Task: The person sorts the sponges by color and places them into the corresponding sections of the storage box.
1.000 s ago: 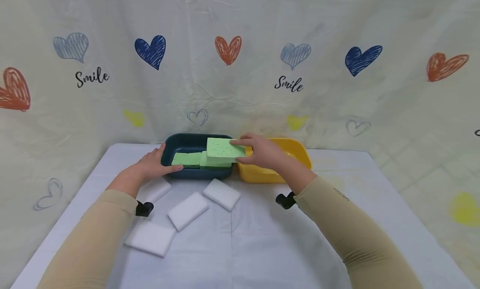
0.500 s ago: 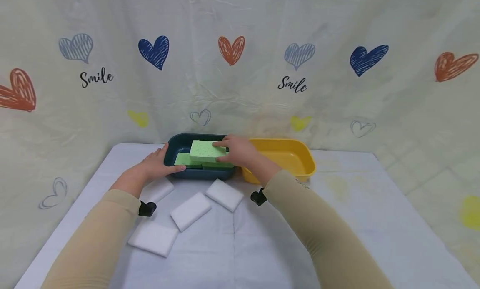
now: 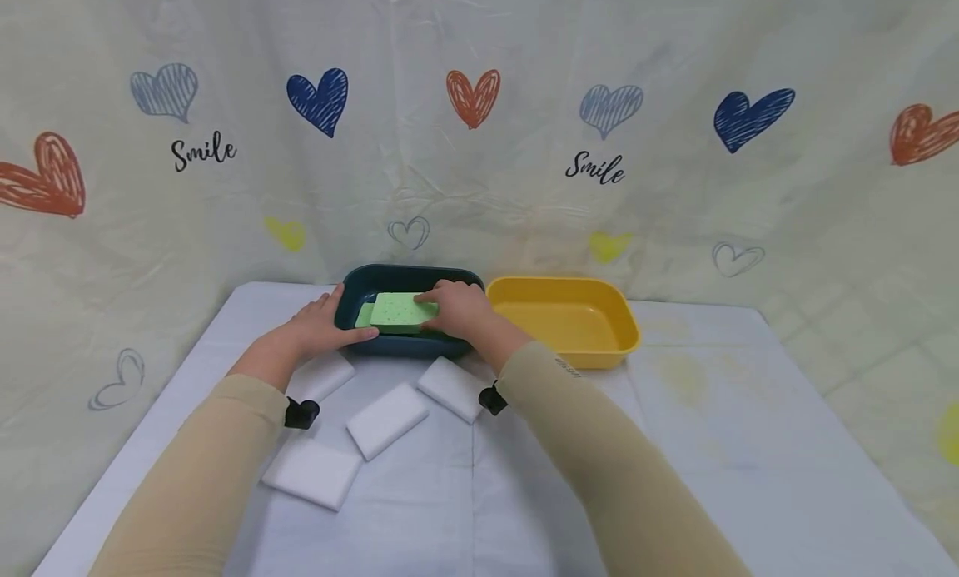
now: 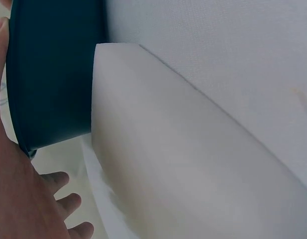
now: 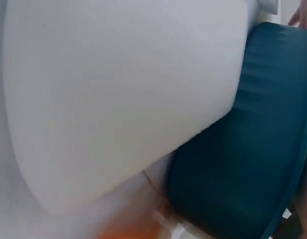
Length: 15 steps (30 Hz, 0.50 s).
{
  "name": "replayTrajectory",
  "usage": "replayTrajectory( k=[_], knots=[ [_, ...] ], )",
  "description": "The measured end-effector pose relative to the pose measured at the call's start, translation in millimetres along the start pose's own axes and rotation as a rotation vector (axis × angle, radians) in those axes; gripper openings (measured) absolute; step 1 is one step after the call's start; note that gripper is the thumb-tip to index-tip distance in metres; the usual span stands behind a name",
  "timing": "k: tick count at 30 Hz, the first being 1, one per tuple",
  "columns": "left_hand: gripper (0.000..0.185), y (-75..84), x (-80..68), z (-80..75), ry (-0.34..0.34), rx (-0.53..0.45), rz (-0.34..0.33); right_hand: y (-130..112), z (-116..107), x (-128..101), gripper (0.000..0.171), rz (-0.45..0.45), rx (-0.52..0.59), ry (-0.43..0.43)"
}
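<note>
My right hand (image 3: 463,312) pinches a light green, speckled sponge (image 3: 397,309) between thumb and fingers, low inside the dark teal tray (image 3: 419,345). Under it, at its left, shows the end of another green sponge (image 3: 364,315); the rest is hidden. At the tray's left front corner, my left hand (image 3: 310,327) holds the rim, its thumb laid along the front and its fingers along the left side. The left wrist view has the tray's outer wall (image 4: 53,74) beside the left hand (image 4: 19,194). In the right wrist view, the green sponges are out of sight.
A yellow tray (image 3: 562,360) stands right of the teal one. Several white sponges (image 3: 387,420) lie on the white-covered table in front; one (image 4: 158,144) sits close to the teal tray's left end. Behind rises a white cloth (image 3: 517,169) printed with hearts.
My right hand has carried the green sponge leftward from the yellow tray's edge and lowered it into the teal tray, onto the sponges there. The left hand keeps its place at the rim.
</note>
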<state>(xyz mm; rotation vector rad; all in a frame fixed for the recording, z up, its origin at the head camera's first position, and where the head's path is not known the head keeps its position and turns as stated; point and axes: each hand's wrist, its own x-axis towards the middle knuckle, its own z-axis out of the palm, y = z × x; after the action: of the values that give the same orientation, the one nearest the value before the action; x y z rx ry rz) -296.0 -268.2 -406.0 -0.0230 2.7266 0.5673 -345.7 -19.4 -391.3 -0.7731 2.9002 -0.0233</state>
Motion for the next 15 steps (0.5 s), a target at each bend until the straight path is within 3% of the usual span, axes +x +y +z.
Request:
replayTrajectory(
  k=[8, 15],
  knots=[
    [0.127, 6.9, -2.4, -1.3, -0.011, 0.012, -0.001, 5.5, 0.5, -4.4, 0.067, -0.002, 0.022, 0.019],
    [0.128, 4.8, -1.9, -1.6, -0.015, 0.002, -0.005, 11.0, -11.6, -13.1, 0.069, 0.001, 0.173, 0.084]
  ],
)
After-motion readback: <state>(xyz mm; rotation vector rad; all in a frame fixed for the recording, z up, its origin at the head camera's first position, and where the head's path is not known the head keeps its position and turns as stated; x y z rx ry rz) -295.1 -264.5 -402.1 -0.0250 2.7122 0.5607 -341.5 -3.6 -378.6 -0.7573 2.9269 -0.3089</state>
